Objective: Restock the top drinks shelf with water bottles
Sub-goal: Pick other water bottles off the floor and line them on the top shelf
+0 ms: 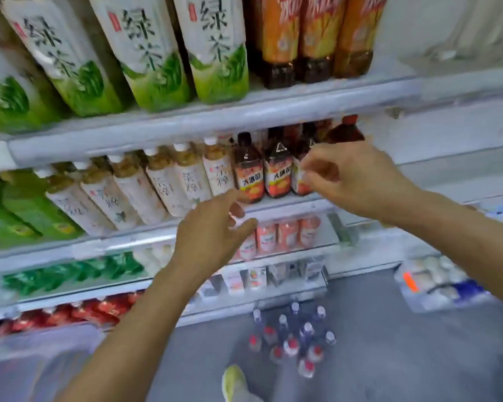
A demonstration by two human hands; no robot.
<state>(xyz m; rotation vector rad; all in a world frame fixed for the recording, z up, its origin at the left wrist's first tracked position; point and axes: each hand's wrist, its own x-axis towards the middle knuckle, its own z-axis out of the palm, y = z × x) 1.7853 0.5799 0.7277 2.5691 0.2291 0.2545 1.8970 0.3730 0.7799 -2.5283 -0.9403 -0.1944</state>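
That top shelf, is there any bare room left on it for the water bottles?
Yes. The top shelf looks bare right of the orange-labelled tea bottles. Leftward, green tea bottles crowd it. The water bottles stand on the floor, neither hand holding one.

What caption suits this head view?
Both bare hands, left hand and right hand, reach toward dark orange-labelled tea bottles; clear red-labelled water bottles stand on the floor.

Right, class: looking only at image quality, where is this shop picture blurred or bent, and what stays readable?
Head view: the wide lens bows the shelf rails and tilts the green tea bottles, whose big characters stay readable; motion blur smears the right hand, the left hand and the water bottles on the floor; the upper right corner washes out pale.
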